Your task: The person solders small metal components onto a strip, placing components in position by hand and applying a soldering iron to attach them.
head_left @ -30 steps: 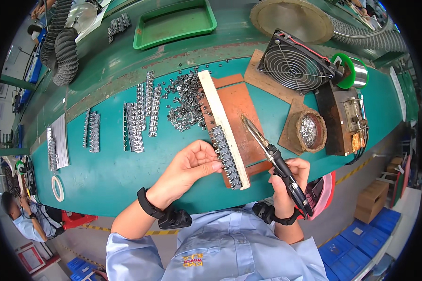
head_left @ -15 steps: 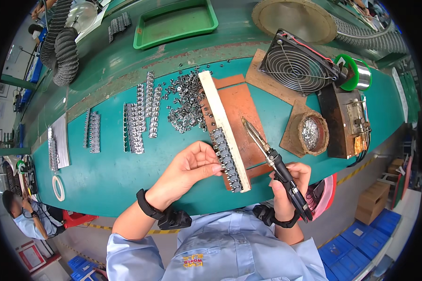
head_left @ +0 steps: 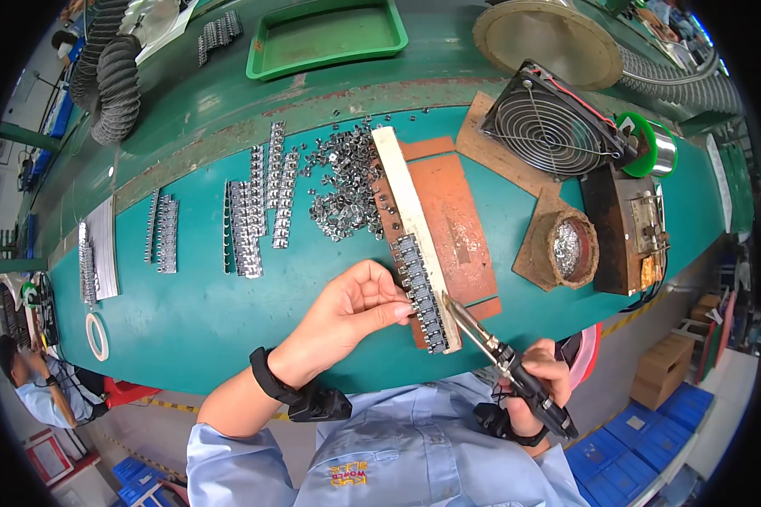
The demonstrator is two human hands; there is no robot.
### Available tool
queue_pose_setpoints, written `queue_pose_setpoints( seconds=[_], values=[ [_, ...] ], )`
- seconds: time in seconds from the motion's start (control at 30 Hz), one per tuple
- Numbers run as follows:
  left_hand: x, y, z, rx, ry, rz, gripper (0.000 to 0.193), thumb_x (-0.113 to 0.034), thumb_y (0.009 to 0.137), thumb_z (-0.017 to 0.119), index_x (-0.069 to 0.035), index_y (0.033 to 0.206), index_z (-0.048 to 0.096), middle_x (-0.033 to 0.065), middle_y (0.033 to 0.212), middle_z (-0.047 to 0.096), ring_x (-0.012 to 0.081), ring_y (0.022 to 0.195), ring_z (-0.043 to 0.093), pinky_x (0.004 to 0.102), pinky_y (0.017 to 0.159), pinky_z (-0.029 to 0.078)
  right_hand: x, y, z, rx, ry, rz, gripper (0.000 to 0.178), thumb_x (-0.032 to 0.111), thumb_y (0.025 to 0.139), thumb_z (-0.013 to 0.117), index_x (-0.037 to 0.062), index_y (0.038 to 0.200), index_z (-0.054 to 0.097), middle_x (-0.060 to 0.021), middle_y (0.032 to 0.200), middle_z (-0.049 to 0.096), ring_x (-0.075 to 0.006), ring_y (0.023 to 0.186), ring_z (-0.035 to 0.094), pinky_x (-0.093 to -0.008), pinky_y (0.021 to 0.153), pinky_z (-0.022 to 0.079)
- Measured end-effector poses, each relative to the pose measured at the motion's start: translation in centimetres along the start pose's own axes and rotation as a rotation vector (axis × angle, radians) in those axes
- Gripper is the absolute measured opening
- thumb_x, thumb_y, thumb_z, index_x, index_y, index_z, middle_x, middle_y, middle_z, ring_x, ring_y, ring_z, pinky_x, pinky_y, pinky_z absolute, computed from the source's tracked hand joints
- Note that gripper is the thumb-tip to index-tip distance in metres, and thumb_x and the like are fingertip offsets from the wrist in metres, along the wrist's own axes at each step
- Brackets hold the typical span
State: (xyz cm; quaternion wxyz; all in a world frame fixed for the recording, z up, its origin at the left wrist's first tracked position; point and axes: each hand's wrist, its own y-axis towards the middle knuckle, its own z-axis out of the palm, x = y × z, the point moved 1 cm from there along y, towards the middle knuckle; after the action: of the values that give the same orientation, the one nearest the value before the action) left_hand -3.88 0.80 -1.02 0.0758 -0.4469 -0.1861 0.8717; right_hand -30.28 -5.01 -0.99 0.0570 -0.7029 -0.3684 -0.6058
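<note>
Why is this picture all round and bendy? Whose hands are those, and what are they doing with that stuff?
There's no robot here. A person wears a camera on their head, looking down, and its very wide lens bends everything. The hands are that person's own. The right hand holds a soldering iron, a pen-like tool, with its tip by a pale bar. The left hand has its fingertips at a row of dark parts along that bar. On the green tabletop are a heap of little metal pieces and a black fan.
</note>
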Motion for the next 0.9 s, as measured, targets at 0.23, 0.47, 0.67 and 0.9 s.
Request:
queue_pose_setpoints(
  seconds=[0.23,0.47,0.67,0.9],
  values=[
    [0.3,0.0,-0.2,0.000,0.003,0.010,0.016,0.000,0.081,0.060,-0.007,0.086,0.047,0.0039,0.086,0.059,0.0107,0.079,0.058,0.0239,0.073,0.048,0.8,0.3,1.1,-0.016,-0.032,0.015,0.039,0.031,0.071,0.068,0.0051,0.093,0.049,-0.0037,0.062,0.059,-0.0143,0.059,0.052,-0.0341,0.074,0.032],
    [0.3,-0.1,-0.2,0.008,0.023,0.017,0.015,0.001,0.082,0.058,-0.006,0.085,0.045,0.0047,0.085,0.059,0.0098,0.080,0.057,0.0226,0.073,0.047,1.1,0.7,1.2,0.028,-0.067,0.004,0.037,0.029,0.070,0.069,0.0054,0.092,0.050,-0.0037,0.064,0.060,-0.0140,0.058,0.054,-0.0351,0.077,0.032],
    [0.4,-0.1,-0.3,-0.005,0.011,0.011,0.017,0.001,0.081,0.060,-0.007,0.085,0.045,0.0052,0.086,0.060,0.0106,0.080,0.059,0.0234,0.073,0.049,1.2,0.9,1.0,0.060,-0.080,0.016,0.040,0.023,0.063,0.075,0.0054,0.092,0.053,-0.0051,0.068,0.063,-0.0158,0.058,0.057,-0.0348,0.075,0.034],
    [0.4,0.0,-0.3,-0.001,0.013,0.016,0.017,0.001,0.081,0.059,-0.008,0.084,0.045,0.0052,0.086,0.060,0.0106,0.080,0.059,0.0229,0.073,0.048,1.6,1.3,1.0,0.088,-0.116,-0.002,0.039,0.025,0.066,0.071,0.0046,0.093,0.052,-0.0046,0.065,0.062,-0.0144,0.059,0.055,-0.0364,0.080,0.031]
  ],
)
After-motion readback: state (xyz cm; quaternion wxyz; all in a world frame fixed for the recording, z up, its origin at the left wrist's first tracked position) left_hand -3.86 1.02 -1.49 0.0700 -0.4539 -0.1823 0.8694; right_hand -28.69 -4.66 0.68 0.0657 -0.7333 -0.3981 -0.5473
